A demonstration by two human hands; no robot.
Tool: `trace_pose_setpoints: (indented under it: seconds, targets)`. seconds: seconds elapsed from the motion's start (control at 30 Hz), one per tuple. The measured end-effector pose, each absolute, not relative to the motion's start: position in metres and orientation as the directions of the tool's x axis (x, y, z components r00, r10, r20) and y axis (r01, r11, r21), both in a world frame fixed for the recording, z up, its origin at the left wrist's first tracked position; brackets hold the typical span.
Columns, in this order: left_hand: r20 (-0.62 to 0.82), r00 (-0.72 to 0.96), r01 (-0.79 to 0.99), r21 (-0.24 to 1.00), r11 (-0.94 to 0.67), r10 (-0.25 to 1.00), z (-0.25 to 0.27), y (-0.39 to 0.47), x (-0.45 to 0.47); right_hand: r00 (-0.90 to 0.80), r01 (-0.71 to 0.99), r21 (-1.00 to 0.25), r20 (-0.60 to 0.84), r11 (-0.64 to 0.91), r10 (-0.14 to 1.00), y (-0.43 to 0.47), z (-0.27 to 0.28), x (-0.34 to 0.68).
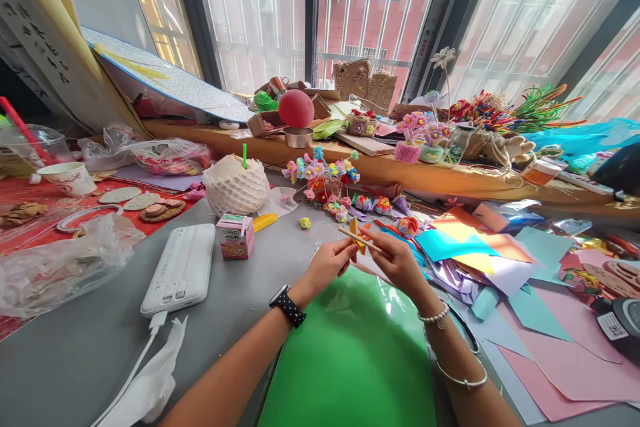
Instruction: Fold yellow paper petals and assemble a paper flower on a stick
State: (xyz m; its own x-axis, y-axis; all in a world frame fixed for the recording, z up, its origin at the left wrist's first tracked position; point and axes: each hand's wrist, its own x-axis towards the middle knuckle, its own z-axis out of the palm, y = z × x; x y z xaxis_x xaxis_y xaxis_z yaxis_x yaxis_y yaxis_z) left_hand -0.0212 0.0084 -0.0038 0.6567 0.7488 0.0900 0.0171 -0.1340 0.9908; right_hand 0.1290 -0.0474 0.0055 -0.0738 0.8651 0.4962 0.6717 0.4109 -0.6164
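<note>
Over the far end of a glossy green mat (350,353), my two hands meet around a small piece of folded orange-yellow paper (353,229). My left hand (327,268), below a black dotted watch strap, pinches the paper from the left side. A thin wooden stick (346,232) crosses the paper at a slant. In my right hand (399,261), the fingers close on the stick, with the index fingertip at the paper's right edge. The fingers partly hide the paper's lower part and its exact fold.
Left of the mat lie a white power bank (183,267) with a cable, a pink carton (237,237) and a foam-wrapped coconut (236,187). Coloured paper sheets (545,347) spread on the right. Behind stand a flower arrangement (323,177) and the cluttered windowsill (370,163).
</note>
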Motion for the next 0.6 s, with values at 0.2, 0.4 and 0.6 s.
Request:
trace_pose_setpoints:
  seconds: [0.2,0.4,0.6]
  targets:
    - [0.05,0.694,-0.01,0.998,-0.06,0.719,-0.001,0.005,-0.022,-0.052,0.683,-0.617,0.493,0.391,0.869,-0.05,0.01,0.132]
    - [0.009,0.696,0.001,1.0,-0.013,0.718,-0.001,0.004,-0.022,-0.047,0.67,-0.646,0.455,0.366,0.889,-0.05,0.011,0.133]
    - [-0.045,0.654,0.08,0.997,-0.01,0.756,-0.011,0.011,-0.023,-0.112,0.667,-0.663,0.363,0.34,0.925,-0.047,0.005,0.129]
